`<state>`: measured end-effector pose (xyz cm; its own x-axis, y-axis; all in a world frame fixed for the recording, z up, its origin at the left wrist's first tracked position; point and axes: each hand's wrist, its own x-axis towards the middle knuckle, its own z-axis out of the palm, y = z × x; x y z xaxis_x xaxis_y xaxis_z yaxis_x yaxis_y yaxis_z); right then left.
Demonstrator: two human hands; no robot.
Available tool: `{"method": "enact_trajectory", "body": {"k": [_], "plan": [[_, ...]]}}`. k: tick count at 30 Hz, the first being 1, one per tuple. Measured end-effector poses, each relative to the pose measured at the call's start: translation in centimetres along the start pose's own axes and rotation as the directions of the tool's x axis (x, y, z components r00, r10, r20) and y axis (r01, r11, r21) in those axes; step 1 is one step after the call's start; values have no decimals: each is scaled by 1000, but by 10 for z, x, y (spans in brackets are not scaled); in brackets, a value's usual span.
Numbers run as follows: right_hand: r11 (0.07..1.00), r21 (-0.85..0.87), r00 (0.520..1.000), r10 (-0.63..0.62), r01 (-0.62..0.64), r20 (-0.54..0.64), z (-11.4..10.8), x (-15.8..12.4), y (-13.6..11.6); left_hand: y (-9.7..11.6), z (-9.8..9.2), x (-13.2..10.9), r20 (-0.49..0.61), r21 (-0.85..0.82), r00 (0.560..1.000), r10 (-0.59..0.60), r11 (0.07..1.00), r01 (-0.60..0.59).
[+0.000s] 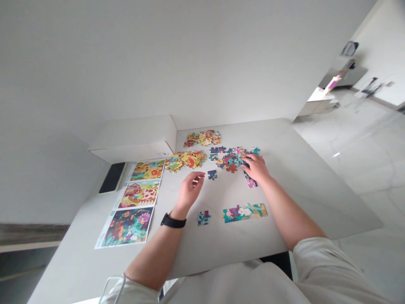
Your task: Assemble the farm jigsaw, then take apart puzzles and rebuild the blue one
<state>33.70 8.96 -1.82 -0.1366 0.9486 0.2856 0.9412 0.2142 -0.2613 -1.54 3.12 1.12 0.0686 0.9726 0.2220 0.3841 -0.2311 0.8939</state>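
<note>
The right hand (256,167) rests on the heap of loose blue-and-teal cardboard puzzle pieces (232,158) toward the far edge of the white surface (300,185). Whether it grips one I cannot tell. The left hand (190,188) hovers loosely curled, empty, just beside a single dark blue puzzle piece (212,174), mid-surface.

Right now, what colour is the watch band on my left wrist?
The watch band is black, seen in the head view.

1 head-worn camera looks forward and steeply down from above the near edge of the desk (284,139), close over it, toward the far wall.
</note>
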Motion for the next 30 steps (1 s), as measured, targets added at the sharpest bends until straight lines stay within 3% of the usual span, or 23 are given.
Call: {"method": "enact_trajectory", "body": {"k": [4,7,11,15,18,21,27,30], "plan": [[996,-30,996,79,-80,-29,1,-1,-3,12,22,32,125,266,974,188,940,-215],[999,-12,999,31,-32,-17,1,-1,-8,18,46,54,256,439,936,241,834,-335],[1000,19,1000,-9,8,24,0,-2,-12,20,67,69,391,596,906,161,706,-382],[995,23,996,92,-92,12,0,-1,-11,15,66,75,369,686,927,65,655,-319],[987,33,987,157,-156,-27,1,0,-9,11,63,86,314,698,948,57,662,-271],[988,73,988,142,-137,-57,4,1,-7,12,71,102,322,642,941,104,707,-298],[995,95,999,3,1,-38,8,-1,-11,25,104,125,524,400,820,232,783,-477],[996,80,999,30,-26,-44,8,-2,-12,29,110,125,568,443,803,183,754,-485]]}}
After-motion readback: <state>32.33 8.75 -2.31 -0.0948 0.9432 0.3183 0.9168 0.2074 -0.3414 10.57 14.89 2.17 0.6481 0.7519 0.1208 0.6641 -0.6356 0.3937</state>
